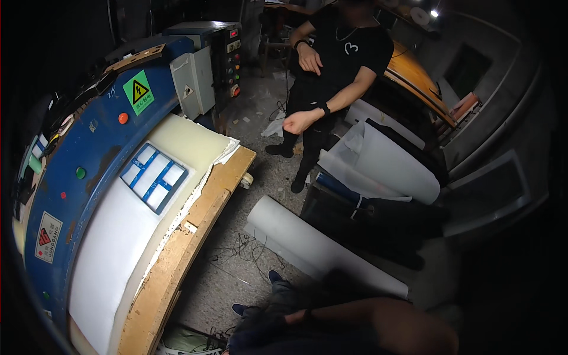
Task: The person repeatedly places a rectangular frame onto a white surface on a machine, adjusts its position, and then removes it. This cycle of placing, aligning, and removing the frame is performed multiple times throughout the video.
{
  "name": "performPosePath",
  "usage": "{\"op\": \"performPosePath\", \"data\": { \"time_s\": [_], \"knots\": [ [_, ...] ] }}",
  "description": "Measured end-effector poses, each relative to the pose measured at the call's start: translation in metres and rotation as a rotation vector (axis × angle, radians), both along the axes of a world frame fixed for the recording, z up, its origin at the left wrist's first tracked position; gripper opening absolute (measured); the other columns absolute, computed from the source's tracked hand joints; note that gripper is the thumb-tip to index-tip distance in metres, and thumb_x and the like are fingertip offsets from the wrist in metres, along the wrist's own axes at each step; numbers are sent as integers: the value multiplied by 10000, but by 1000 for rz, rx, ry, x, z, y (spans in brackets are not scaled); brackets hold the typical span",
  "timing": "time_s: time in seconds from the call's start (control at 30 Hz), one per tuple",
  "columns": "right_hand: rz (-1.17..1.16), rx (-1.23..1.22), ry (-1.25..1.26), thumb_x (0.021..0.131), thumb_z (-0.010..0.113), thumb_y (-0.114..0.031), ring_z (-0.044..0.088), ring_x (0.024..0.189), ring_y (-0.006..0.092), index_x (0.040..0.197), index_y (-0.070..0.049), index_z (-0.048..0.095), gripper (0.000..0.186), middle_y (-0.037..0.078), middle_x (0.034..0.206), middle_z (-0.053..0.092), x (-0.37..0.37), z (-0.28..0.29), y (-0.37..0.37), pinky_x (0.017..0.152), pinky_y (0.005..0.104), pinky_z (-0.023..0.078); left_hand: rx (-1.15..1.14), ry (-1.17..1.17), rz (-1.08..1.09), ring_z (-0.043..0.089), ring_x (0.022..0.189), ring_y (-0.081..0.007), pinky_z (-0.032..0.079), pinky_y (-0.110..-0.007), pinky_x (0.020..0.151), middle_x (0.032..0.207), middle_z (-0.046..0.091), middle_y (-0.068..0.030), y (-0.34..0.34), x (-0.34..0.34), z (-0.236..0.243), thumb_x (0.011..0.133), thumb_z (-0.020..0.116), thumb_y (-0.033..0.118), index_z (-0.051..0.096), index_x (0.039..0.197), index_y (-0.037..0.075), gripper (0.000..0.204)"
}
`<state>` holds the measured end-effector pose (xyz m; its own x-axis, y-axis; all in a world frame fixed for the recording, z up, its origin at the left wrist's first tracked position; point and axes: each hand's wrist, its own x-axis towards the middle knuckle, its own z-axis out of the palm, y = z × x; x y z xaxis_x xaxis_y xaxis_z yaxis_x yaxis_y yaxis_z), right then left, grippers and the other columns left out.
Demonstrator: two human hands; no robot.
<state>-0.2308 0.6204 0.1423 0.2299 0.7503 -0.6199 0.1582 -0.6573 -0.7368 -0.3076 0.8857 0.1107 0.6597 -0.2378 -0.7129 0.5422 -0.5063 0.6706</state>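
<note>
My right forearm reaches in at the lower right, and my right hand (294, 317) rests low by my dark clothing, its fingers in shadow. I do not see my left hand. At the left is a large blue machine (97, 136) with coloured buttons. Its bed holds a white sheet (109, 248) and a blue-framed cutting form (154, 177) with white pieces in several compartments. A wooden board (160, 269) runs along the bed's front edge.
A co-worker (331, 65) in black stands ahead, hands before the body. Rolls of sheet material (390, 165) lie at the right; another roll (319, 242) lies nearer, beside wires on the floor (254, 177). A grey control box (210, 53) stands behind the bed, a wooden table (414, 77) behind the co-worker.
</note>
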Motion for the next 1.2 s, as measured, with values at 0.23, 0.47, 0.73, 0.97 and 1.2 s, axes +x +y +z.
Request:
{"op": "performPosePath", "data": {
  "time_s": [0.23, 0.47, 0.73, 0.97, 1.2],
  "knots": [
    [-26, -34, -6, 929, 598, -357, 609, 1086, 350, 1288, -20, 586, 493, 215, 1194, 639, 8, 1, -11, 891, 459, 476, 8, 15, 14, 588, 1038, -209, 457, -355, 857, 1171, 613, -133, -1, -2, -5, 1001, 485, 215, 599, 1281, 96, 325],
    [-81, -82, -2, 930, 596, -356, 617, 1067, 351, 1283, -28, 589, 483, 211, 1175, 644, 8, -1, -31, 875, 458, 484, 5, 36, -12, 583, 1067, -218, 451, -357, 885, 1196, 608, -143, -10, -7, -21, 999, 478, 210, 599, 1285, 92, 332],
    [-101, -87, 18, 931, 593, -356, 625, 1045, 353, 1278, -36, 593, 471, 206, 1154, 650, 4, 5, -42, 857, 458, 493, 15, 67, 17, 579, 1100, -229, 444, -360, 917, 1225, 602, -154, -11, -29, -13, 998, 470, 204, 599, 1290, 86, 341],
    [-105, -117, 17, 932, 591, -355, 632, 1026, 354, 1273, -44, 596, 462, 202, 1136, 655, -1, 11, -52, 841, 457, 500, 9, 63, 24, 574, 1129, -239, 438, -362, 945, 1250, 598, -164, -11, -42, -15, 997, 463, 199, 599, 1294, 81, 348],
    [-121, -136, 20, 932, 589, -354, 639, 1008, 355, 1268, -51, 599, 452, 198, 1118, 660, -7, 13, -64, 825, 457, 508, 10, 72, 31, 570, 1158, -249, 432, -364, 973, 1275, 593, -174, -10, -60, -17, 996, 456, 195, 599, 1299, 76, 356]
  ]
}}
